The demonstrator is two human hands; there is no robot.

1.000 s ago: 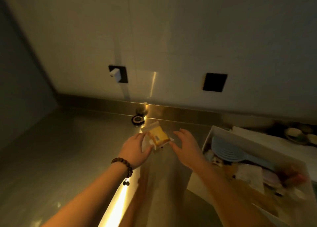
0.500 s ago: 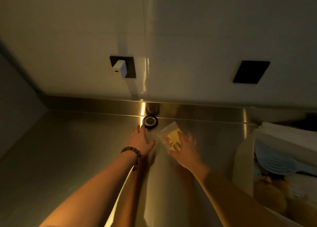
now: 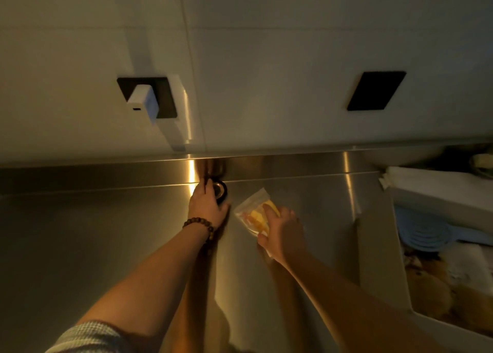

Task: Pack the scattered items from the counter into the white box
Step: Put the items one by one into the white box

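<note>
My left hand [image 3: 206,206], with a bead bracelet on its wrist, wraps around a small round black roll [image 3: 221,191] that sits against the counter's steel back lip. My right hand [image 3: 281,228] holds a clear plastic bag with yellow contents [image 3: 253,211] just above the counter, to the right of the roll. The white box [image 3: 378,267] stands open at the right edge of view, holding a blue slotted utensil [image 3: 424,235] and several dim items.
The steel counter [image 3: 93,246] stretches left and forward. On the tiled wall a white plug [image 3: 142,103] sits in a black socket; a second black socket [image 3: 376,91] is to the right. White flat items [image 3: 437,184] lie behind the box.
My left hand has let go of the bag, reached forward and closed on the black roll. My right hand now holds the bag alone. The view has shifted closer to the wall.
</note>
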